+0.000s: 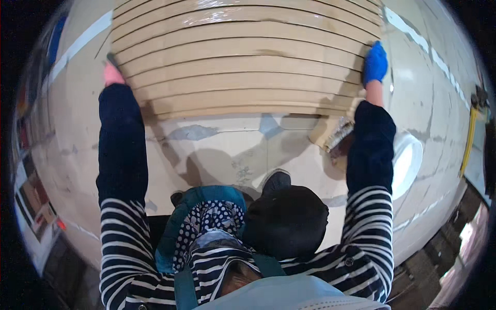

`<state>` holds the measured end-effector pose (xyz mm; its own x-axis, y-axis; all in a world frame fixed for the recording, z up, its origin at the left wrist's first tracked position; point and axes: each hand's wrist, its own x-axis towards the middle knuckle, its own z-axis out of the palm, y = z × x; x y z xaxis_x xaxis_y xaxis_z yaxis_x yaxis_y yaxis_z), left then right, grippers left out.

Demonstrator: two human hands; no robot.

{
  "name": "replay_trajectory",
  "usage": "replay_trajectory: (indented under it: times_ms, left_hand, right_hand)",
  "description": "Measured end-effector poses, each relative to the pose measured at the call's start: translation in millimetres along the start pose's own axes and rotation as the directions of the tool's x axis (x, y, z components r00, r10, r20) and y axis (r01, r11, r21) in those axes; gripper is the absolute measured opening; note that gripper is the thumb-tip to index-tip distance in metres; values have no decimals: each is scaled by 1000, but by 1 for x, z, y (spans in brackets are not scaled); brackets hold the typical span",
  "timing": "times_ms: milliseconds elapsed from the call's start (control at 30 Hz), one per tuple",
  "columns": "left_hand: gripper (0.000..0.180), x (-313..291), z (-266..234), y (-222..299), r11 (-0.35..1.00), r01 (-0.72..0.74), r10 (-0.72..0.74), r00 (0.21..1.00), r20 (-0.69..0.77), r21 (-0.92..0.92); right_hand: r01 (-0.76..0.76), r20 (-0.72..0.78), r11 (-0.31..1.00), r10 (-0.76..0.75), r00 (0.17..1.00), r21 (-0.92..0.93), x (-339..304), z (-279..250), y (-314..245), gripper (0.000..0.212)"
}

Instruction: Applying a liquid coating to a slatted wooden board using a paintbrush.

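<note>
A wide stack of flat tan cardboard pieces [243,77] lies in front of me, its layers showing as long, slightly bowed dark lines. Shiny clear film or tape glints near its far side. My left hand [113,75] grips the left edge of the stack; a dark grey patch covers its fingertips, and the fingers are partly hidden. On the opposite side my right hand [376,63], in a blue glove, is closed at the right edge. Both arms are stretched forward and apart.
Beside my right forearm are a bent cardboard piece and a crinkled clear-and-brown item [340,135], partly covered by the sleeve. A white round object [407,163] stands just right of it. The worn floor [227,147] carries white lines. A yellow bar [469,142] is at far right.
</note>
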<state>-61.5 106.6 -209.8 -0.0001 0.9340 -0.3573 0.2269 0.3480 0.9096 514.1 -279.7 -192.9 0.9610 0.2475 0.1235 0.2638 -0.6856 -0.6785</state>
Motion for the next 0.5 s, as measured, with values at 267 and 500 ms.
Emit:
replay_trajectory:
  times_ms: [267,500]
  left_hand:
    - [22,-36,22,-9,939,-344,311,843,-440,5]
    - [23,-30,14,-7,927,-345,266,881,-391,-148]
  right_hand:
    - [-34,-63,995,28,998,-97,7,12,10,49]
    - [67,-209,998,-68,975,-14,-8,16,12,35]
